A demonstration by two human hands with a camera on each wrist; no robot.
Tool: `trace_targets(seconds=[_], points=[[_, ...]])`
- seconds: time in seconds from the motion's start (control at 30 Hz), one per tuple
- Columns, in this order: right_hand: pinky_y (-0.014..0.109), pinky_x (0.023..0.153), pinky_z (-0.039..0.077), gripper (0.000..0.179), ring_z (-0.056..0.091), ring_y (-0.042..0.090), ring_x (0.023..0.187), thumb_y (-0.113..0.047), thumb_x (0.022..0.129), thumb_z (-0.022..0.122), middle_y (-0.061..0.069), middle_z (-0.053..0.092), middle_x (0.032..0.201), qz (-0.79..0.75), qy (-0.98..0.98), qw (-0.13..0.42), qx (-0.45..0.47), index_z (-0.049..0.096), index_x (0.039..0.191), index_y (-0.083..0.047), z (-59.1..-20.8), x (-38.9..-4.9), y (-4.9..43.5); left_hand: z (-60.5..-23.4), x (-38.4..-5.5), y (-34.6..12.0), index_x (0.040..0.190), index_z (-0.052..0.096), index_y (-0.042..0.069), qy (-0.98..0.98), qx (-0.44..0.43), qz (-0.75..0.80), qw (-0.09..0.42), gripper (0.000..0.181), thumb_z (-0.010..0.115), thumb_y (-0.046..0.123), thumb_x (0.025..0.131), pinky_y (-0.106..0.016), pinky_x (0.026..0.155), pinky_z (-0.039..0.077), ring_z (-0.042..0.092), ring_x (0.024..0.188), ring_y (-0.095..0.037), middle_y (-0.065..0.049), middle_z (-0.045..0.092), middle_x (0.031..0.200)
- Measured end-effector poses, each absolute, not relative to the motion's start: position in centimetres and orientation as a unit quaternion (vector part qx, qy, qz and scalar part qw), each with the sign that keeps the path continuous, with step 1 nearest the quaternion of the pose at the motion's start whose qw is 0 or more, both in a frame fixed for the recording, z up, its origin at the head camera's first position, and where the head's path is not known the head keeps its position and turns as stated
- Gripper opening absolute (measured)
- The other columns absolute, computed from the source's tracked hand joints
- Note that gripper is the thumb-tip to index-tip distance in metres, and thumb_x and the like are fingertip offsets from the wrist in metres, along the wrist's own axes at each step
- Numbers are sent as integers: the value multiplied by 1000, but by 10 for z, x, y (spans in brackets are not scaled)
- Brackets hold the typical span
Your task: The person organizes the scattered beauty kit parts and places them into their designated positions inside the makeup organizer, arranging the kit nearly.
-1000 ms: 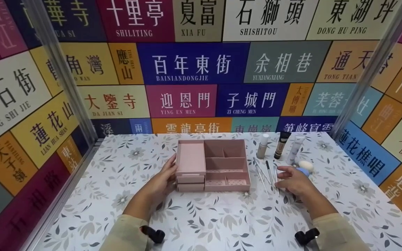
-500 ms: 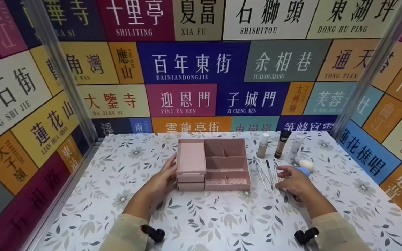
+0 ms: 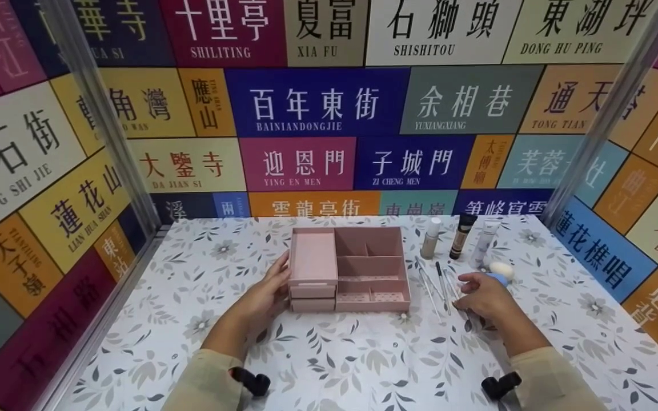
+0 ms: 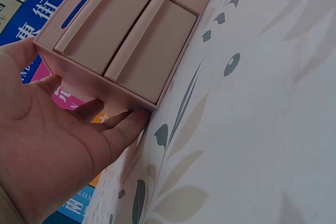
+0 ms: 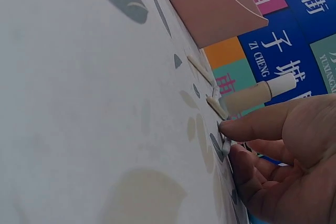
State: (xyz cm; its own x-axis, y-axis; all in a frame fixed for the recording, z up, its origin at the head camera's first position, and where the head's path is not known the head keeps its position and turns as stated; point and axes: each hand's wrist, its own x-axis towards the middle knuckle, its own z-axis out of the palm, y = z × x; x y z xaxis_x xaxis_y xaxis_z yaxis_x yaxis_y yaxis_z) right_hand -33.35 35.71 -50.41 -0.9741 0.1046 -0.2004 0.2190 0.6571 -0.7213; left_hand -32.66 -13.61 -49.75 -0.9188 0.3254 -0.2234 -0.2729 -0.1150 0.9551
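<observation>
A pink desk organizer (image 3: 313,257) stands mid-table, with two small drawers at its left front and several compartments on its right. My left hand (image 3: 260,297) rests against its left side; in the left wrist view the fingers (image 4: 126,132) reach along the organizer's wall (image 4: 94,82), fairly straight. To the right, my right hand (image 3: 486,297) is down at a group of slim sticks (image 3: 429,288). In the right wrist view its curled thumb and finger pinch the grey end of a slim stick (image 5: 227,146), close to the table; the rest of that stick is hidden there.
Behind the sticks stand a small bottle with a white cap (image 3: 429,240), a black-capped tube (image 3: 460,240) and a pale tube (image 3: 483,242). A cream sponge (image 3: 501,270) and a blue one (image 3: 499,278) lie beyond my right hand. Panelled walls enclose the patterned table (image 3: 329,365).
My right hand has shifted slightly right, and the stick at its fingertips now slants more. The left hand and the organizer have stayed put.
</observation>
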Motion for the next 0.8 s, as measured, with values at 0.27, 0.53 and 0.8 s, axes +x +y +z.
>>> trace_targets(seconds=[0.27,0.53,0.8], points=[[34,83,58,68,68,33,115,-9,85,86,25,67,135,-389,916,60,82,57,146,4,-502,-332,359,-499,-327,-136,169,20,48,630,27,749,202,65,51,44,112,-57,137,17,23,167,-34,0,9,183],[32,85,59,70,70,31,114,-3,84,82,24,70,133,-402,910,52,91,56,148,5,-504,-332,361,-500,-325,-136,168,21,50,633,25,747,202,65,52,45,111,-56,136,20,26,166,-34,-1,11,183],[20,70,56,64,65,5,84,-1,88,72,27,70,130,-474,875,25,100,54,149,8,-495,-329,357,-498,-325,-135,168,21,50,623,31,755,201,65,51,43,112,-55,137,20,29,165,-32,2,13,182]])
